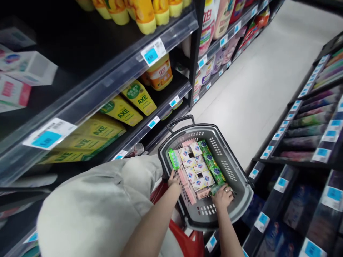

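A grey shopping basket (pixel 233 162) with a dark rim stands before me, holding several small soap boxes. White soap boxes (pixel 191 175) fill the middle, with pink boxes (pixel 182 175) along the left and green boxes (pixel 209 159) along the right. A bright green pack (pixel 174 159) lies at the upper left inside. My left hand (pixel 174 179) reaches over the left side, fingers extended against the pink boxes. At the lower right, my right hand (pixel 223 196) has its fingers bent over a green soap box (pixel 215 188), partly hiding it.
Shelves on the left carry yellow AXE bottles (pixel 124 112), an orange tub (pixel 160 73) and boxes (pixel 29 67). A low shelf unit (pixel 292 142) with price tags is close on the right. Pale floor (pixel 241 84) runs between. Something red (pixel 187 242) lies below the basket.
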The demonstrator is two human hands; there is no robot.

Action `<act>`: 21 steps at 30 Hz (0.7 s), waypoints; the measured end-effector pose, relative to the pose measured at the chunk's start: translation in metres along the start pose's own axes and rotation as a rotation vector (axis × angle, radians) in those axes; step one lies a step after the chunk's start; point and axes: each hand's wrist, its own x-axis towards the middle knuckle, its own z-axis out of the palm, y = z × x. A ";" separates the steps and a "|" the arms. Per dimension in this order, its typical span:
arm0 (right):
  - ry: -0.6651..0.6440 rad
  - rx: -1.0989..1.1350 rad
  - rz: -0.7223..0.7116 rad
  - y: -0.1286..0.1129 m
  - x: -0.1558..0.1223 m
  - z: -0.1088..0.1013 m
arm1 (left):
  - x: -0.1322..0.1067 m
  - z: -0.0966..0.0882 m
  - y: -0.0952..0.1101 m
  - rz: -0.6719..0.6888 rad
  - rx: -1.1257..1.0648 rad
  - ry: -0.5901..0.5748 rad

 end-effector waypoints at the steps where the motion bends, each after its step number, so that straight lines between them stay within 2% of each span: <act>1: 0.003 0.005 0.000 0.001 0.001 0.002 | 0.002 0.002 0.000 -0.024 0.031 -0.060; 4: 0.024 0.006 -0.015 0.005 0.006 0.008 | 0.005 0.004 0.003 -0.037 0.085 -0.155; 9: 0.070 -0.084 0.036 0.012 0.017 0.015 | 0.002 0.005 0.011 0.004 0.080 -0.185; 14: 0.087 -0.109 -0.004 0.026 0.028 0.021 | 0.008 0.009 0.027 0.026 0.110 -0.218; 18: -0.007 -0.080 -0.074 0.037 0.037 0.018 | 0.013 0.004 0.033 0.066 0.179 -0.171; 21: -0.030 -0.054 -0.009 0.035 0.049 0.006 | 0.011 -0.007 0.027 0.125 0.271 -0.090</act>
